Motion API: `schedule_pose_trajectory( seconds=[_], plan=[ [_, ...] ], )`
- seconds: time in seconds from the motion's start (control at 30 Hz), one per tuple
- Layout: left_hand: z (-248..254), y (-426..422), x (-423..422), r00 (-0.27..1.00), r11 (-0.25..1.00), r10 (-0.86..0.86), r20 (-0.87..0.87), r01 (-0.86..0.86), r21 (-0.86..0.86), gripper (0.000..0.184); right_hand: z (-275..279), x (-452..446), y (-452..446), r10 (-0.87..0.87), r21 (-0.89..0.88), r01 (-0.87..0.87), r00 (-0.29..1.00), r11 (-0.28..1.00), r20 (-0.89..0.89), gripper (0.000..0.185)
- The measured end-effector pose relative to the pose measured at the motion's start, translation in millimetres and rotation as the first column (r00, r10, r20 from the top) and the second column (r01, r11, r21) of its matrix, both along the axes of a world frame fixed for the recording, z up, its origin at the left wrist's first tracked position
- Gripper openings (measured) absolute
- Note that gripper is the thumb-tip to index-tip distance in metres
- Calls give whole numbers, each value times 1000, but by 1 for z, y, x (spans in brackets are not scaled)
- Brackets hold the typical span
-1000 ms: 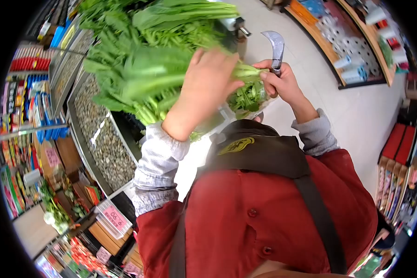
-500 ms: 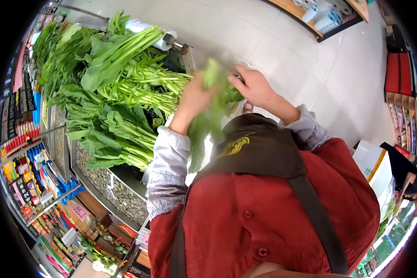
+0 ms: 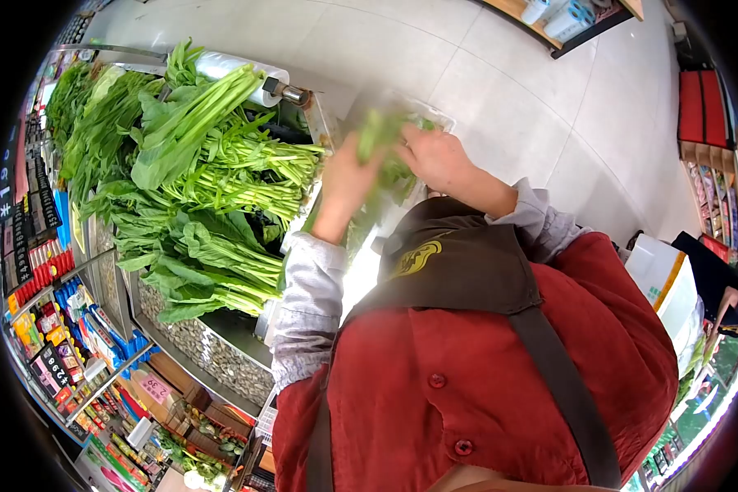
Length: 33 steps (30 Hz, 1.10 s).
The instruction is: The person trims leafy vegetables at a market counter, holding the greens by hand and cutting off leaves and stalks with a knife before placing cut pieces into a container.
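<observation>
My left hand (image 3: 346, 182) is closed around a bunch of leafy greens (image 3: 377, 135), stems up and blurred by motion. The leaves hang below the hand in front of the apron. Close beside it, my right hand (image 3: 441, 162) has its fingers curled in at the stems; whatever lies in them is hidden and smeared. Under both hands is a pale container, its rim (image 3: 441, 117) showing beyond the right fingers, with bits of green inside. To the left, piled leafy greens (image 3: 213, 254) lie on a display stand, stems toward me.
A roll of clear plastic bags (image 3: 242, 75) sits on a metal rod at the stand's far corner. A pebble-filled trough (image 3: 197, 348) edges the stand. Packed shelves (image 3: 66, 328) stand at left, a wooden shelf (image 3: 541, 20) at the back, and a white box (image 3: 656, 271) at right.
The view has shifted slightly. My hands stay together at the bunch, the right one turned more over it. The hanging leaves have swung and show less below the left hand.
</observation>
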<state>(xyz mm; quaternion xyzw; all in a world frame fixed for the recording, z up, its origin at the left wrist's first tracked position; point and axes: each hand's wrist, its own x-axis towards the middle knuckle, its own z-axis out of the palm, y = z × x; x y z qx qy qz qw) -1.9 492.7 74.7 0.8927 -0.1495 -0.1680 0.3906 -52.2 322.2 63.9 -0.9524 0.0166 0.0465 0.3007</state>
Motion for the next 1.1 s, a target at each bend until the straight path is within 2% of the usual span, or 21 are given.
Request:
schedule_pose_trajectory(
  seconds=[0.13,0.2,0.27,0.33,0.43,0.53,0.6,0.67,0.73,0.77,0.8,0.83,0.9,0.93,0.97,1.03,1.07,1.1],
  plan=[
    [-18,-1,1,998,1000,13,57,-14,13,27,-9,0,-1,-11,2,11,1000,1000,12,32],
    [-26,-2,1,995,997,18,103,-26,78,25,-13,2,1,-19,-9,19,999,1000,-34,32],
    [-32,-4,1,996,995,29,87,-37,96,24,-22,3,1,-30,-20,28,996,999,-82,33],
    [-41,-6,2,997,993,40,70,-48,112,23,-35,4,1,-11,9,11,1000,1000,-12,33],
    [-50,-9,9,994,994,67,86,-74,77,23,-46,4,-2,-41,37,43,998,998,-52,33],
    [-54,-12,14,998,993,42,51,-47,107,28,-53,4,-6,-48,72,52,997,996,-55,34],
    [-55,-14,20,1000,999,0,23,-1,43,28,-58,12,-8,-37,71,42,997,997,-64,34],
    [-79,-12,25,1000,1000,-1,-15,2,19,26,-65,14,-9,-21,74,27,997,997,-73,34],
    [-80,-13,30,999,1000,-1,-47,1,-3,25,-70,14,-11,-61,83,68,994,994,-85,34],
    [-81,-13,33,962,990,27,-272,-63,-123,24,-72,13,-12,-64,85,72,994,994,-87,34],
    [-75,-15,35,874,963,23,-486,-150,-223,23,-71,11,-14,-72,96,83,990,992,-121,33],
    [-70,-16,37,873,964,20,-488,-146,-223,23,-70,11,-16,-77,106,95,985,990,-155,33],
    [-61,-16,41,673,897,-50,-738,-296,-330,20,-68,13,-16,-77,128,90,991,988,-105,33],
    [-63,-14,44,600,873,-84,-796,-341,-349,21,-67,15,-16,-73,148,81,996,986,-53,33],
    [-66,-13,47,600,874,-86,-796,-338,-349,21,-66,18,-16,-77,149,84,996,985,-53,33],
    [-72,-9,51,325,773,-206,-923,-524,-357,25,-61,24,-16,-73,161,97,986,982,-150,32],
    [-75,-7,54,213,730,-335,-918,-557,-396,28,-63,24,-17,-76,160,100,986,982,-150,32],
    [-81,-5,56,213,731,-335,-918,-556,-396,28,-68,22,-18,-82,158,98,991,983,-103,31]
  ],
)
